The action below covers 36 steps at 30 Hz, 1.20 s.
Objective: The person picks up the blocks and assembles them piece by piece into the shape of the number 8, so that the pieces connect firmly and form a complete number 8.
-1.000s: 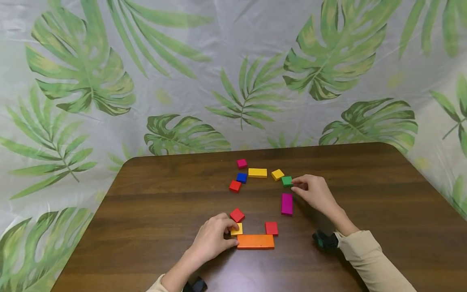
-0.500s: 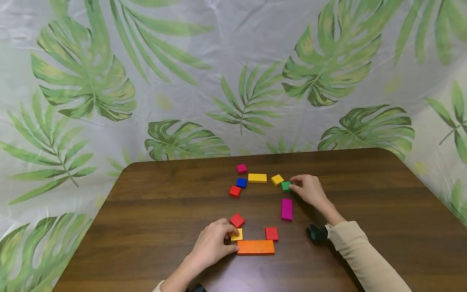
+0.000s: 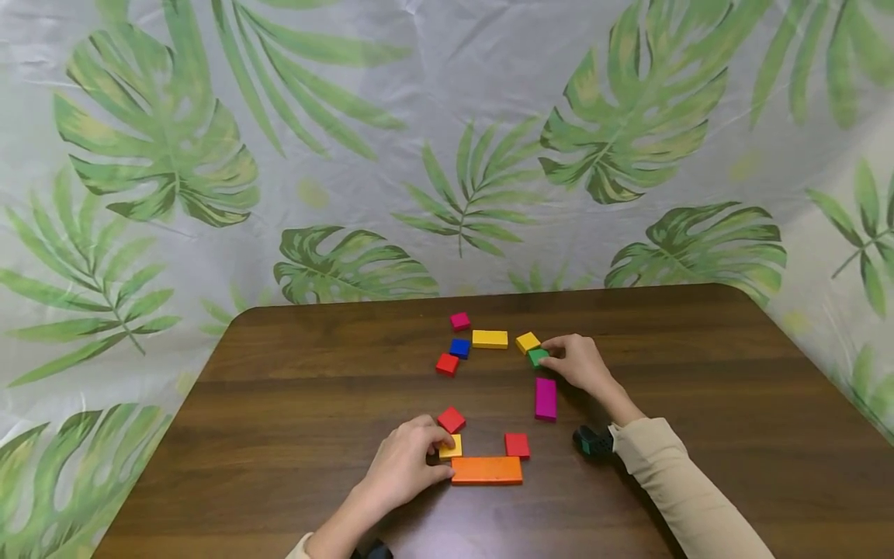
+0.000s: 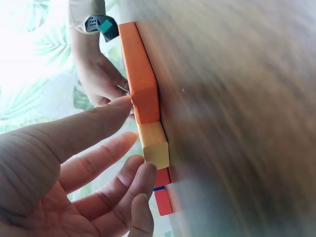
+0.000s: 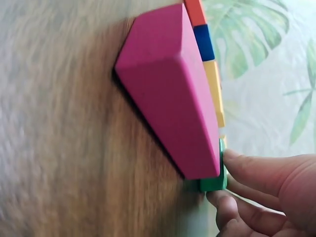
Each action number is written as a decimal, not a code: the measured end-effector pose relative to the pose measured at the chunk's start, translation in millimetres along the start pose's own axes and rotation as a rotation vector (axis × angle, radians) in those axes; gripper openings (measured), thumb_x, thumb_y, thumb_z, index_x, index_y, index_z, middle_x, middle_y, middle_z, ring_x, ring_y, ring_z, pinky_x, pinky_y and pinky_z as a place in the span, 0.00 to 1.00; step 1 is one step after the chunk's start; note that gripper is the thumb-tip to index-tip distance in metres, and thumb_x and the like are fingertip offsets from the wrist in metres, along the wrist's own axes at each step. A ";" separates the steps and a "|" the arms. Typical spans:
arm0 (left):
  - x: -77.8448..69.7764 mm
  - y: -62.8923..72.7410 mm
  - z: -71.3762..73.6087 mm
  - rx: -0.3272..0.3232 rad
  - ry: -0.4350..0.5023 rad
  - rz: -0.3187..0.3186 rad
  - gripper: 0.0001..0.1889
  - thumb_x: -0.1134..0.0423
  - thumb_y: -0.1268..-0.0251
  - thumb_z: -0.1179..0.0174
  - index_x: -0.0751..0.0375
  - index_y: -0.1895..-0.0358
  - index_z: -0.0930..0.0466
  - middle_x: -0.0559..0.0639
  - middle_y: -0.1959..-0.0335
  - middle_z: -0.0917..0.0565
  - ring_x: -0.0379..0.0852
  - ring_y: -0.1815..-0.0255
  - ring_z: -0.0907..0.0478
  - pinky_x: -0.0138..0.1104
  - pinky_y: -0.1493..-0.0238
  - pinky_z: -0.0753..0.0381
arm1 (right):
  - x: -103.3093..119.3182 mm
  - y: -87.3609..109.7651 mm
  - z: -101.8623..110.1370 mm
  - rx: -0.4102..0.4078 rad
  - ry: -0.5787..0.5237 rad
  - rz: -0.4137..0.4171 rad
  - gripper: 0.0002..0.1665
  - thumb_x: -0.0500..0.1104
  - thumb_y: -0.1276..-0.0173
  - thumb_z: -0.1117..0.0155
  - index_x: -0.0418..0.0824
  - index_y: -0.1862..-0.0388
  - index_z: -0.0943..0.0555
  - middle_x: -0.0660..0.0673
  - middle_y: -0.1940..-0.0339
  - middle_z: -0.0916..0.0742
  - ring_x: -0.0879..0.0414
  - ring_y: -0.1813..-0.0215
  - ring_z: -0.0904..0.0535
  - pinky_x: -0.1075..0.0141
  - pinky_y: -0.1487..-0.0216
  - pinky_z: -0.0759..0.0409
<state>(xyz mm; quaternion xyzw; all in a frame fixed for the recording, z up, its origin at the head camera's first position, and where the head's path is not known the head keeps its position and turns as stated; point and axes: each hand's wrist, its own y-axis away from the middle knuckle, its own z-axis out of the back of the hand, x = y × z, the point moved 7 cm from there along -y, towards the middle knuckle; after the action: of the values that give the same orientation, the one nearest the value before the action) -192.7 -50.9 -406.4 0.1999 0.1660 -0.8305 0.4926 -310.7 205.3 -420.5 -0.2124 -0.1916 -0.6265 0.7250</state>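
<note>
While leafy cloth (image 3: 391, 155) backs tabletop (image 3: 300, 404), left hand (image 3: 407, 458) lies relaxed, right (image 3: 580, 363) pinches green block (image 3: 536, 358).

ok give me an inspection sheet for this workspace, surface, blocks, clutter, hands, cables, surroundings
surface: brown wood-grain table
job's things: orange block, near yellow block, green block, magenta block, blue block, crimson block, long yellow block, small far yellow block, three red blocks, in a rough ring with gaps
clutter: nothing seen
grippers: bare hands; left hand has its thumb against the orange block and fingers at the near yellow block; right hand pinches the green block
cables: nothing seen
surroundings: leaf-print sheet behind the table; black device at the right wrist
</note>
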 end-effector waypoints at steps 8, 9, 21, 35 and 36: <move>0.4 -0.4 1.9 0.002 0.009 0.009 0.13 0.57 0.58 0.26 0.54 0.67 0.15 0.41 0.72 0.24 0.33 0.72 0.30 0.24 0.72 0.34 | 11.7 4.9 -6.1 0.078 -0.004 0.046 0.18 0.41 0.39 0.35 0.36 0.50 0.18 0.33 0.51 0.15 0.44 0.53 0.20 0.56 0.56 0.21; 0.4 -0.5 1.9 0.003 0.009 0.009 0.13 0.57 0.58 0.26 0.54 0.67 0.15 0.41 0.73 0.24 0.33 0.72 0.31 0.24 0.72 0.34 | 13.3 5.7 -6.7 0.086 -0.006 0.053 0.18 0.41 0.39 0.35 0.36 0.50 0.18 0.33 0.51 0.15 0.44 0.53 0.21 0.56 0.56 0.22; 0.3 -0.6 1.1 0.015 0.009 0.014 0.13 0.57 0.58 0.26 0.54 0.67 0.16 0.41 0.72 0.23 0.34 0.71 0.30 0.24 0.72 0.33 | 35.9 18.1 -16.6 0.195 -0.003 0.136 0.17 0.41 0.41 0.33 0.40 0.52 0.16 0.39 0.53 0.13 0.48 0.54 0.20 0.60 0.57 0.23; 0.7 -0.5 1.8 0.012 -0.001 0.016 0.13 0.57 0.58 0.26 0.53 0.66 0.15 0.41 0.72 0.23 0.33 0.71 0.30 0.24 0.72 0.34 | 50.0 33.9 -22.3 0.203 -0.028 0.176 0.16 0.41 0.44 0.30 0.40 0.55 0.15 0.44 0.61 0.12 0.60 0.72 0.33 0.72 0.71 0.37; 0.9 -0.4 1.6 0.012 0.000 0.017 0.13 0.57 0.58 0.26 0.53 0.66 0.15 0.41 0.72 0.23 0.33 0.71 0.30 0.24 0.72 0.34 | 50.1 34.5 -22.7 0.203 -0.032 0.173 0.16 0.41 0.44 0.30 0.40 0.55 0.15 0.45 0.64 0.12 0.61 0.74 0.34 0.73 0.73 0.38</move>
<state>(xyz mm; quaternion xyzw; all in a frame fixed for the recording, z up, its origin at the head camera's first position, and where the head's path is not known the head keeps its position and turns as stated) -193.7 -52.2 -405.4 0.2043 0.1592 -0.8272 0.4986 -269.2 155.7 -414.7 -0.1636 -0.2466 -0.5356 0.7909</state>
